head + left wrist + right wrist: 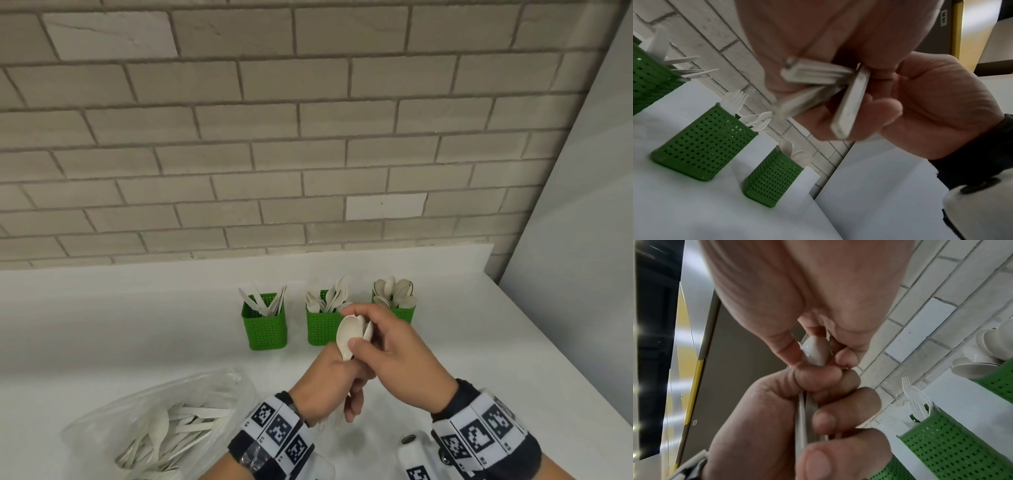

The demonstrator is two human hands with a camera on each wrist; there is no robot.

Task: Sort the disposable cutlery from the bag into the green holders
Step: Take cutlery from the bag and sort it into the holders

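My left hand (pixel 329 380) grips a bundle of white disposable spoons (pixel 346 334) by the handles, bowls up. From above, my right hand (pixel 394 353) pinches the bowl of one spoon (pixel 816 353) between thumb and fingers. The handles (pixel 849 105) stick out below the left fist (pixel 818 32). Three green holders stand behind the hands: knives in the left holder (pixel 263 325), forks in the middle holder (pixel 320 329), spoons in the right holder (pixel 404 313), which my right hand partly hides. A clear plastic bag (pixel 154 428) with more cutlery lies at the lower left.
All of it sits on a white counter (pixel 120 325) against a pale brick wall (pixel 274 154). A white panel (pixel 582 240) closes off the right side. A white camera unit (pixel 414 452) hangs under my right wrist.
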